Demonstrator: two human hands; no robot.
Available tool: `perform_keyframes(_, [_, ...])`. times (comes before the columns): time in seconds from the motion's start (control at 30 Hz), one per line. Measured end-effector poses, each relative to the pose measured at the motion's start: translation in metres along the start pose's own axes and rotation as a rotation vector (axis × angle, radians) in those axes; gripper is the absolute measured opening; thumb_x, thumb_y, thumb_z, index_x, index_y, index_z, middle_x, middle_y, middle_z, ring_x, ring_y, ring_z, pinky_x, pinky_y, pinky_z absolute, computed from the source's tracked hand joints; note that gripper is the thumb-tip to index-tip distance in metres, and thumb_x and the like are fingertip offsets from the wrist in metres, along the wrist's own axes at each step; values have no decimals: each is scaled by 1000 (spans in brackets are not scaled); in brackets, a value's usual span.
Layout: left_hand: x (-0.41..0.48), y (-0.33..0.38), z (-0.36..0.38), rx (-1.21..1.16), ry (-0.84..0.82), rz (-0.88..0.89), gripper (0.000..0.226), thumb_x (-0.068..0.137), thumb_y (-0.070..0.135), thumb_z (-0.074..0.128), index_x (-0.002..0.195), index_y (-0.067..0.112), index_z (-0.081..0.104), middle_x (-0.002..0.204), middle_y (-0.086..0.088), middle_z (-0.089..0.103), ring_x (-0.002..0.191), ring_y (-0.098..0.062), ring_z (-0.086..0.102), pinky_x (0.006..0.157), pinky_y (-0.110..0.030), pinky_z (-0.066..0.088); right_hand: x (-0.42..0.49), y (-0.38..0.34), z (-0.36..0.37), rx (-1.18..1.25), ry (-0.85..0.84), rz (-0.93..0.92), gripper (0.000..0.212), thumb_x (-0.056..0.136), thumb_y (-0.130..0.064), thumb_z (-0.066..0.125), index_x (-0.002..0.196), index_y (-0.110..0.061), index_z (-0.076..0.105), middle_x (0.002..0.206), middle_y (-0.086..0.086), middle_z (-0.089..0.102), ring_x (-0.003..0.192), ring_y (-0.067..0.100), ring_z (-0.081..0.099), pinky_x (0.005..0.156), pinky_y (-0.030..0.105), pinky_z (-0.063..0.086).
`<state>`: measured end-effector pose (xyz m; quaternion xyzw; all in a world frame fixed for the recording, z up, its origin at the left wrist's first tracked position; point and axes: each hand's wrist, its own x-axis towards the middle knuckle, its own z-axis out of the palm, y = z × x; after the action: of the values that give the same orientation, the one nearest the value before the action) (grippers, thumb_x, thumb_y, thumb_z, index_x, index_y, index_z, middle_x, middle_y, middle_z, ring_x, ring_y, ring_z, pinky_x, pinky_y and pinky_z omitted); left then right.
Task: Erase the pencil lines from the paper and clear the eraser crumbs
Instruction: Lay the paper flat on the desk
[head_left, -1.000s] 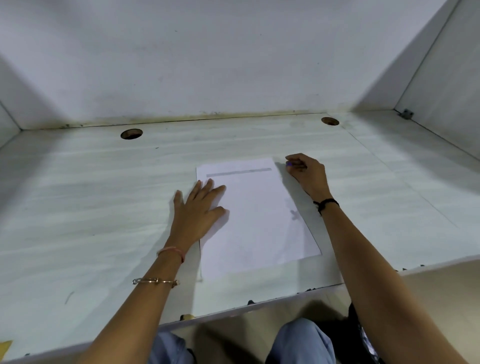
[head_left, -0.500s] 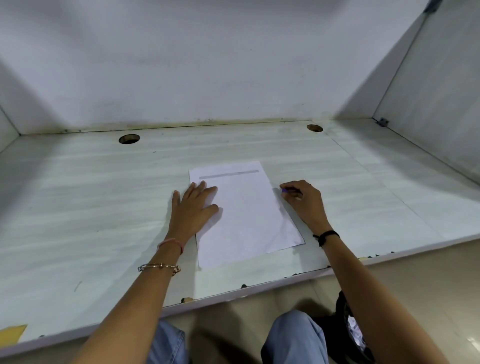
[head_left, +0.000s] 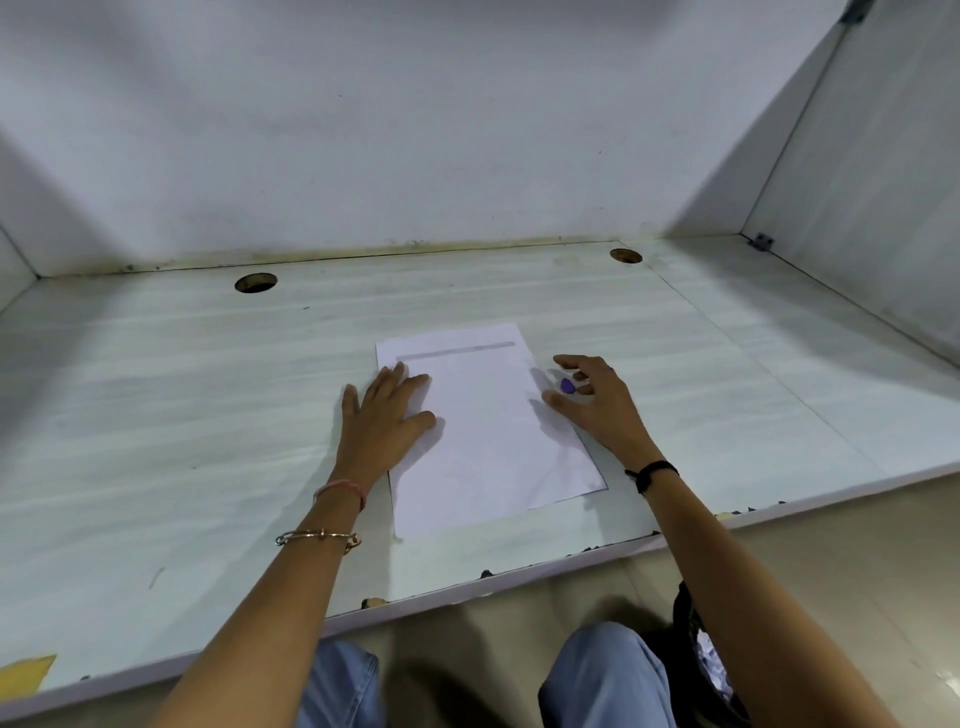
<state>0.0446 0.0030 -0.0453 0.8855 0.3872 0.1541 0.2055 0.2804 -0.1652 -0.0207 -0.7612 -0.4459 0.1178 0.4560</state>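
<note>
A white sheet of paper (head_left: 488, 431) lies on the pale desk (head_left: 182, 415), with a grey pencil band (head_left: 457, 348) across its top. My left hand (head_left: 382, 421) lies flat, fingers spread, on the sheet's left edge. My right hand (head_left: 592, 402) hovers at the sheet's right edge with fingers and thumb spread apart. A small purple eraser (head_left: 567, 385) shows between the thumb and fingers, at the desk surface just off the paper; the fingers do not close round it. I see no crumbs on the sheet.
Two round cable holes (head_left: 255, 283) (head_left: 625, 255) sit near the back wall. White partition walls close the back and right side. The desk's front edge (head_left: 519, 574) is chipped. A yellow scrap (head_left: 26, 670) lies at the front left. A dark bag (head_left: 696, 670) sits on the floor.
My right hand came back from the sheet's top right corner along its right edge, then spread its fingers, so the purple eraser it pinched now shows free. The left hand stayed flat.
</note>
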Motion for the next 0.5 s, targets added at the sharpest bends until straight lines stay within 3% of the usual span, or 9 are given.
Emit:
perform_keyframes(0.07, [0,2,-1,2,-3,3,60,89,50,45,146,33,37,162,5,16,149,-12,9,116,-49,-3,0,2,0,-50,-50,-35,55,81,-30,75,131,-22,53,125,-5,51,104,7,50,77,-3,37])
perform_keyframes(0.27, [1,2,1,12,-7,5,54,95,44,49,147,33,35,162,7,14,149,-10,7,116,-50,-5,3,3,0,-41,-41,-21,56,81,-32,74,132,-22,52,126,-5,51,104,8,51,76,2,40])
perform_keyframes(0.43, [3,-4,5,30,-15,8,63,88,53,36,147,34,35,162,9,14,149,-10,6,117,-50,-5,1,-1,0,24,-20,6,52,83,-30,72,131,-21,53,128,-4,53,107,9,52,79,8,40])
perform_keyframes(0.5, [3,-5,6,-27,-9,6,56,95,47,43,149,34,33,161,11,15,149,-10,7,117,-49,-8,2,-3,-2,63,-1,19,48,85,-28,70,130,-20,54,129,-4,54,109,10,52,79,9,41])
